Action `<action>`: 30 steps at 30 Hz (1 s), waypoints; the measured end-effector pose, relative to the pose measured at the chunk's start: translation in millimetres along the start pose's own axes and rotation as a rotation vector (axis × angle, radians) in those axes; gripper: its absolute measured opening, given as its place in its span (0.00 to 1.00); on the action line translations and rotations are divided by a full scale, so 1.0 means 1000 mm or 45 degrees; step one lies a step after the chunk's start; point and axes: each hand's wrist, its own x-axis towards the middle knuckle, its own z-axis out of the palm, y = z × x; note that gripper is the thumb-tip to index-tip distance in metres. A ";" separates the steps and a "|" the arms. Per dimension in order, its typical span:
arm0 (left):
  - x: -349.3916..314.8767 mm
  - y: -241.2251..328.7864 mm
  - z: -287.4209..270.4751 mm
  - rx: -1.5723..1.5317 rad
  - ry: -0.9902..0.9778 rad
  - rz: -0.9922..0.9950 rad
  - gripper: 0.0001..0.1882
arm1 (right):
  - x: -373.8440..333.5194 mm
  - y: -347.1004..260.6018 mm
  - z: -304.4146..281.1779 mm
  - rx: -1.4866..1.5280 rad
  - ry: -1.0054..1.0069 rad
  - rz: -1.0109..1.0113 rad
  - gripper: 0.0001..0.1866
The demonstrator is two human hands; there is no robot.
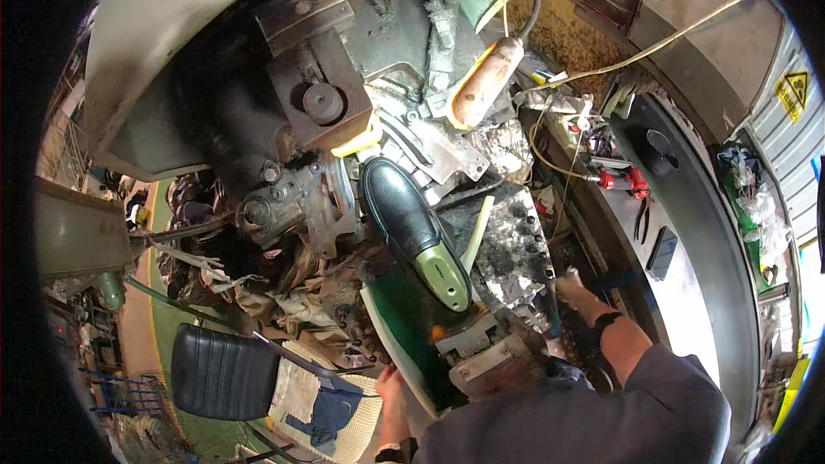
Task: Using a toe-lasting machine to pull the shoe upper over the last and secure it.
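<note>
A black leather shoe [397,202] on a green shoe last [443,277] sits tilted in the middle of the machine, its toe against the metal parts and its heel end toward me. Neither hand touches it. My left hand [389,387] is low, between the chair and a dark green panel [404,326]; its fingers look curled, and what they hold, if anything, is hidden. My right hand [580,294] reaches to the right of a dirty metal plate [516,249], beside the machine's edge. Its fingers are too small and unclear to read.
A heavy machine head [318,94] stands above left of the shoe. A lamp-like handle [488,82] hangs at upper right. On the right bench [687,292] are a phone [662,253] and a red air fitting [625,180]. A black-backed chair [225,371] stands at lower left.
</note>
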 end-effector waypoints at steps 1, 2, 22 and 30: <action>-0.003 -0.004 0.023 -0.159 -0.055 -0.092 0.08 | -0.008 -0.010 0.006 0.222 -0.205 0.069 0.34; -0.002 0.016 0.065 -0.212 -0.172 -0.114 0.08 | 0.039 0.042 0.001 0.565 -0.140 -0.094 0.15; -0.027 0.208 0.066 0.194 0.154 0.681 0.27 | -0.063 -0.145 -0.041 0.622 0.003 -0.663 0.40; -0.177 0.324 0.231 -0.044 -0.537 0.754 0.37 | -0.180 -0.193 -0.026 0.116 -0.183 -1.302 0.35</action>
